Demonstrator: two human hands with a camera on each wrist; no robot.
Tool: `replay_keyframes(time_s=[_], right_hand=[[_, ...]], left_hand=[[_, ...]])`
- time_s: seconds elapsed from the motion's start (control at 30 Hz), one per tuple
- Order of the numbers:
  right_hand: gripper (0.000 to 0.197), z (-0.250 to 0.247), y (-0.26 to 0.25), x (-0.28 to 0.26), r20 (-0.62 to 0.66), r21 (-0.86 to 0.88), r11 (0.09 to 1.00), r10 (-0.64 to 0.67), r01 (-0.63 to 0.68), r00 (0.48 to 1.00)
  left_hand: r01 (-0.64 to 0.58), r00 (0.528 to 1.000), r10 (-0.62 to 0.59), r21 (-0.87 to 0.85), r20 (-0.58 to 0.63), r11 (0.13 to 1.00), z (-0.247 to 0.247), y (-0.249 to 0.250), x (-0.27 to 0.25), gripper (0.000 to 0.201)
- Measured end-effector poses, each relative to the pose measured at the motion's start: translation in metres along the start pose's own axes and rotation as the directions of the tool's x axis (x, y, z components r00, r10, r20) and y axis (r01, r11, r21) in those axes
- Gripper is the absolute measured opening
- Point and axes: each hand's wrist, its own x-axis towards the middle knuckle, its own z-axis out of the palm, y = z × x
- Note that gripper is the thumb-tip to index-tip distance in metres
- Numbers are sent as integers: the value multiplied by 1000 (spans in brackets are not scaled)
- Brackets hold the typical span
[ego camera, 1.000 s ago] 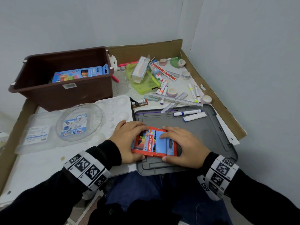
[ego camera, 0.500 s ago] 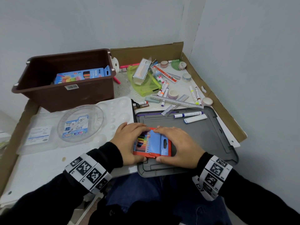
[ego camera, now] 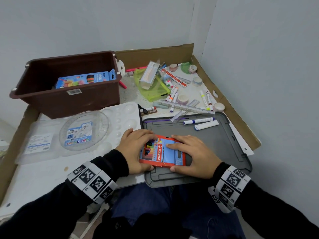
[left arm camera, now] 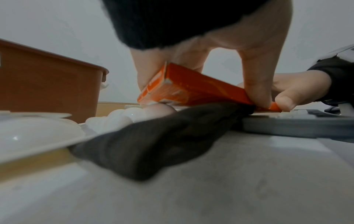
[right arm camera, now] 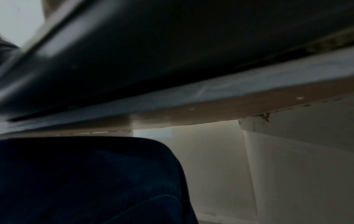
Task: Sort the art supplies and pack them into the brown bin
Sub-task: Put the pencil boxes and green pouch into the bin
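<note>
A red Stabilo pencil box (ego camera: 162,151) lies on the grey lid (ego camera: 203,135) near the table's front edge. My left hand (ego camera: 136,149) grips its left end, thumb at the front edge and fingers over the back. My right hand (ego camera: 191,154) holds the right end, fingers on the blue flap. In the left wrist view the Stabilo box (left arm camera: 191,89) sits tilted between the fingers of the left hand (left arm camera: 249,75). The brown bin (ego camera: 69,100) stands at the back left with a blue neon pencil box (ego camera: 86,80) inside. The right wrist view shows only the table's underside and my leg.
A white palette (ego camera: 124,116) and a clear round pen case (ego camera: 84,130) lie left of the lid. Markers (ego camera: 198,121), rulers (ego camera: 186,107), tape rolls (ego camera: 196,81) and a green pouch (ego camera: 155,88) are scattered at the back right. A cardboard rim (ego camera: 238,118) borders the table.
The blue flap has moved leftward over the box, and my right fingers have slid with it. The box stays on the lid, held by both hands.
</note>
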Motion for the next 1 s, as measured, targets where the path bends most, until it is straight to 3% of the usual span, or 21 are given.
replay_keyframes(time_s=[0.13, 0.3, 0.5, 1.0], right_hand=[[76, 3, -5, 7, 9, 20, 1000, 6, -7, 1000], [93, 10, -14, 14, -28, 180, 981, 85, -79, 996], [104, 12, -16, 16, 15, 63, 994, 91, -92, 996], [88, 6, -13, 10, -26, 99, 993, 63, -60, 998]], left_hand=[[1, 1000, -1, 3, -11, 1000, 0, 0, 0, 85], [-16, 1000, 16, -12, 3, 1000, 1, 1, 0, 85], [-5, 1000, 5, 11, 3, 1000, 0, 1, 0, 88], [-18, 1000, 18, 3, -5, 1000, 1, 3, -3, 88]])
